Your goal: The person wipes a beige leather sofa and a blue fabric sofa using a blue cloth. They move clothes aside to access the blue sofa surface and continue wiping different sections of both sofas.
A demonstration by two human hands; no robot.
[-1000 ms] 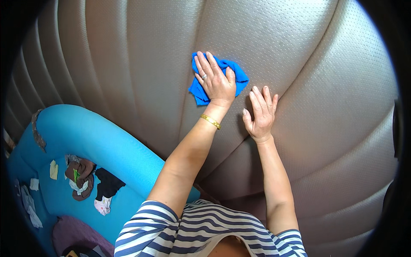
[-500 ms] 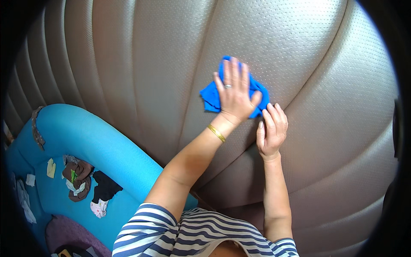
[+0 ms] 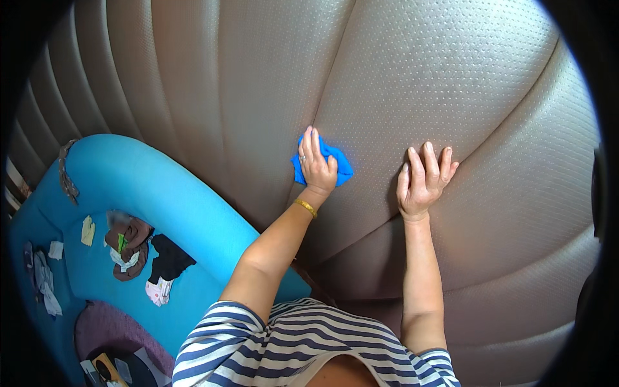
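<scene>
A bunched blue cloth point(image 3: 340, 169) lies against a quilted, dimpled beige-brown padded surface point(image 3: 387, 71). My left hand point(image 3: 316, 169), wearing a ring and a gold bangle, presses the cloth flat to this padding. Its fingers are stretched out side by side and point up along a seam. Part of the cloth is hidden under the palm. To the right, my right hand point(image 3: 423, 184) rests on the same padding, apart from the cloth. Its fingers are spread and nothing is in it.
At lower left, a blue sofa point(image 3: 148, 180) has a rounded back. On its seat lie brown clothing point(image 3: 132, 238), a black garment point(image 3: 169, 258) and a yellow cloth point(image 3: 88, 230). A purple round cushion-like thing point(image 3: 109, 326) is nearer me. Seams curve across the padding.
My left hand has slid the blue cloth down and to the left. My right hand, close beside the cloth before, is now well apart from it, with fingers more spread.
</scene>
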